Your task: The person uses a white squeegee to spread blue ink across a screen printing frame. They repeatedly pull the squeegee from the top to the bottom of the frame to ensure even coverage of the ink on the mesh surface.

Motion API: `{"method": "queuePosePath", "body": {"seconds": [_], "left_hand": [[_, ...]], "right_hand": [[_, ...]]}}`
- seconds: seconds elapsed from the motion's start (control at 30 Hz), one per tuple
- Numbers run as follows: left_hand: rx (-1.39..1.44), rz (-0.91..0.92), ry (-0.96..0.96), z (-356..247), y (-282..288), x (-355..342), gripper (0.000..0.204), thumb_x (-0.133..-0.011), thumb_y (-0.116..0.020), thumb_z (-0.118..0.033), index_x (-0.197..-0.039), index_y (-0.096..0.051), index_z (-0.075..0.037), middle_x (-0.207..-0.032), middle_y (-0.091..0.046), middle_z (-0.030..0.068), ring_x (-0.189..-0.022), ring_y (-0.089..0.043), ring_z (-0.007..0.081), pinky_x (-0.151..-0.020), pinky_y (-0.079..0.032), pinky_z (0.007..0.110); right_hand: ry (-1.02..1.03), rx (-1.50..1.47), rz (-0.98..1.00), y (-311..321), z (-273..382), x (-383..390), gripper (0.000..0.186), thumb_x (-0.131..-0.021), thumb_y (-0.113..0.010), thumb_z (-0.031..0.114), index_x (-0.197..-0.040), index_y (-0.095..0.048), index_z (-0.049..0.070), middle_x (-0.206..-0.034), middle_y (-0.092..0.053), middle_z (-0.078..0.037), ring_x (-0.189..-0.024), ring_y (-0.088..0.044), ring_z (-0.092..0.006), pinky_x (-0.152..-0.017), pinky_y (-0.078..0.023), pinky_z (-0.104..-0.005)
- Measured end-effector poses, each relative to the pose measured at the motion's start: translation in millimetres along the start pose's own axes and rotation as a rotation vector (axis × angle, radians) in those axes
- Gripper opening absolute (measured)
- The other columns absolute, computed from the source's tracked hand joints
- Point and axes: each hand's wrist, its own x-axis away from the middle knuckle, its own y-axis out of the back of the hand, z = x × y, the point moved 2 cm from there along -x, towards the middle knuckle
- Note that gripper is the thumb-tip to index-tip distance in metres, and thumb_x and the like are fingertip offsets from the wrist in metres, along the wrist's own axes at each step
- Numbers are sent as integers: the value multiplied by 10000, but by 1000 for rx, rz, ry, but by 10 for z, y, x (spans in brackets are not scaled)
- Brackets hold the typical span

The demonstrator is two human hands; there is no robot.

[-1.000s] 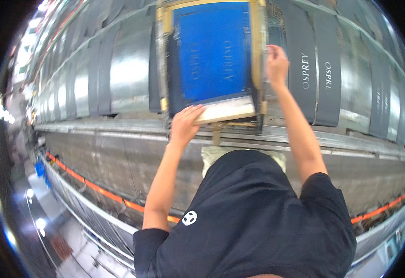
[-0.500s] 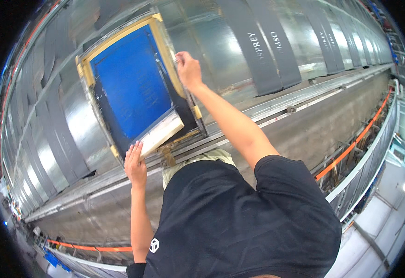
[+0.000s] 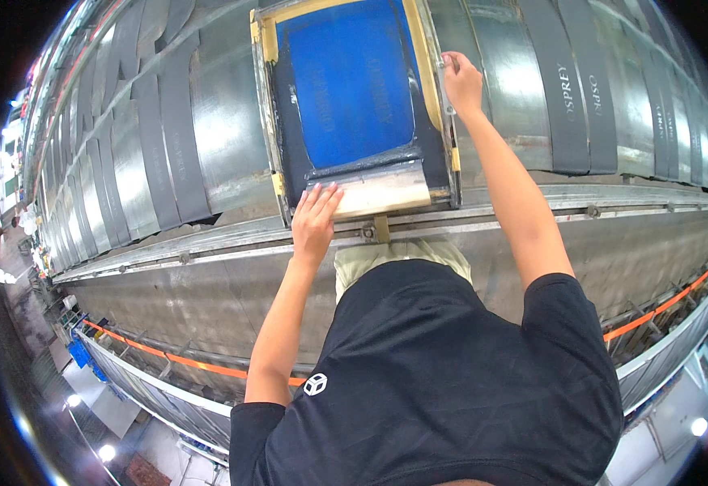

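Observation:
A screen-printing frame point(image 3: 265, 105) with yellow tape along its edges lies on the long metal table in front of me. Its mesh shows a blue printing area point(image 3: 354, 85) inside a black border. Across the near end of the mesh lies a squeegee point(image 3: 386, 191) with a pale wooden handle and dark ink along its far edge. My left hand point(image 3: 315, 225) is on the squeegee's left end, fingers over the top and thumb hidden. My right hand point(image 3: 464, 87) grips the frame's right side, its fingers closed at the edge.
Grey printed fabric strips point(image 3: 560, 97) lie in rows on the shiny table on both sides. A metal rail point(image 3: 532, 202) with small stops runs along the near table edge. Behind me are an orange strip point(image 3: 200, 364) and a pale railing.
My view has turned, so the frame now appears straighter and farther right. Both hands keep their places, left on the squeegee and right at the frame's edge.

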Motion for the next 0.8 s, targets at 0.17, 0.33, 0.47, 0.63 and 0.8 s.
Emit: {"method": "queuePosePath", "body": {"seconds": [0.17,0.33,0.47,0.63,0.8], "left_hand": [[-33,-71,-6,397,-33,-971,539,-804,-654,59,-1294,-672,-165,-1383,-652,34,-1310,-583,304,-1111,-451,476],[-22,-156,-42,1034,-116,-2156,482,-827,-637,24,-1257,-702,-184,-1285,-707,44,-1209,-656,275,-1052,-496,441],[52,34,94,1182,395,-2965,409,-798,-681,-58,-1159,-770,-229,-1085,-750,115,-981,-713,333,-871,-571,422],[88,144,94,1403,544,-3583,381,-780,-718,-128,-1137,-784,-242,-944,-757,132,-886,-722,337,-836,-575,419],[41,82,46,1227,163,-3164,377,-775,-715,-98,-1121,-791,-227,-1050,-756,94,-949,-711,334,-871,-557,423]], "right_hand": [[84,183,61,123,9,19,282,-1007,-582,315,-1153,-729,124,-1027,-722,-159,-990,-680,-384,-843,-534,-468],[276,560,212,323,223,-21,342,-955,-655,360,-1202,-712,130,-1195,-653,-101,-1152,-602,-321,-902,-520,-458],[668,461,155,288,1179,-399,466,-835,-778,349,-1235,-695,125,-1349,-593,-91,-1264,-546,-299,-1018,-485,-435],[573,548,514,-379,1445,-1078,441,-818,-797,246,-1233,-703,127,-1211,-672,-111,-1190,-601,-312,-1002,-492,-413],[596,487,377,-560,784,-654,333,-702,-815,120,-1031,-773,94,-1030,-705,-101,-1040,-645,-317,-946,-516,-415]]}}
